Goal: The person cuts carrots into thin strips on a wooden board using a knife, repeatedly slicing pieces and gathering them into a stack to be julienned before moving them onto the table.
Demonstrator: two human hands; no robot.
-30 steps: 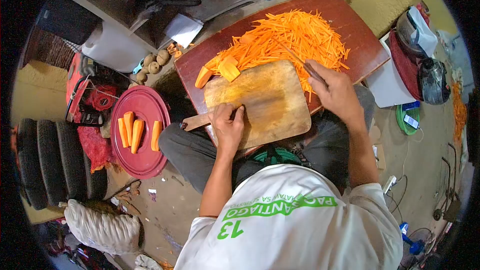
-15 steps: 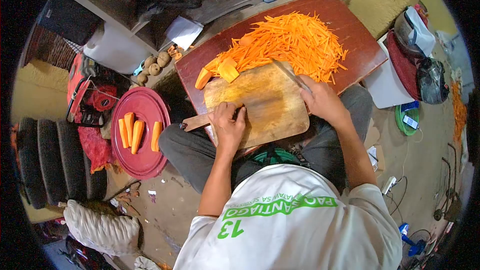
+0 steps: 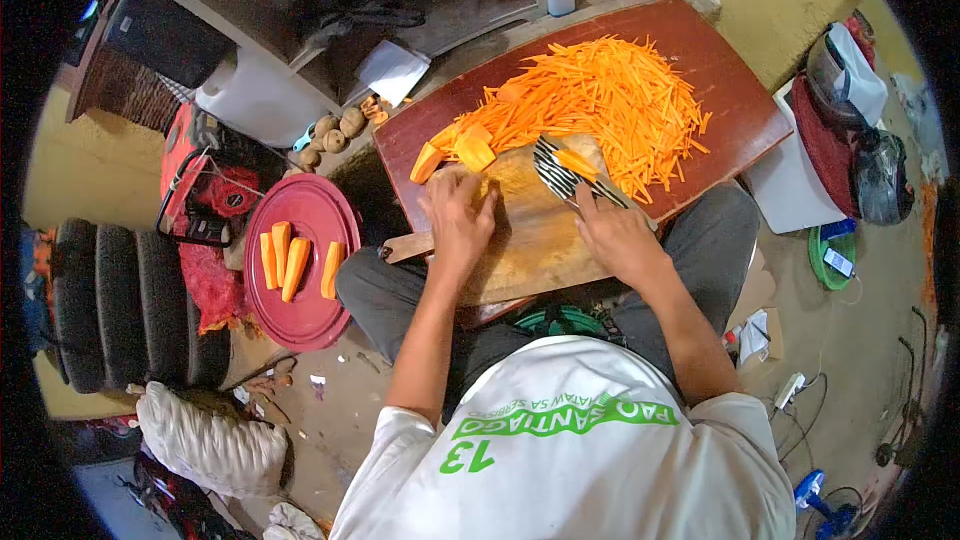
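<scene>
Step in hand, my read: cutting carrot into strips at the board, between strokes or just clearing the blade. Right hand (image 3: 620, 240) was closed on the handle end of a knife (image 3: 553, 172), blade turned flat with its black-and-white striped face up, over the upper right of the cutting board (image 3: 540, 265). A carrot slice (image 3: 577, 163) showed against the blade; couldn't tell if it lay on the metal or was stuck to it. Left hand (image 3: 460, 222) was on the board's left side, fingers bent, tips just short of a carrot chunk (image 3: 474, 147) at the board's top left edge. A bit of orange showed by the fingers, but couldn't tell whether they gripped anything. A second chunk (image 3: 426, 162) sat just left of the first, on the dark red table (image 3: 735, 110). Cut strips (image 3: 625, 105) were heaped on the table beyond the board; four uncut carrot pieces (image 3: 296, 268) waited on the red lid (image 3: 300, 325) to the left. Next move, I'd judge, called for freeing the slice, turning the edge down, and pinning stock with left fingertips tucked clear of the blade.
</scene>
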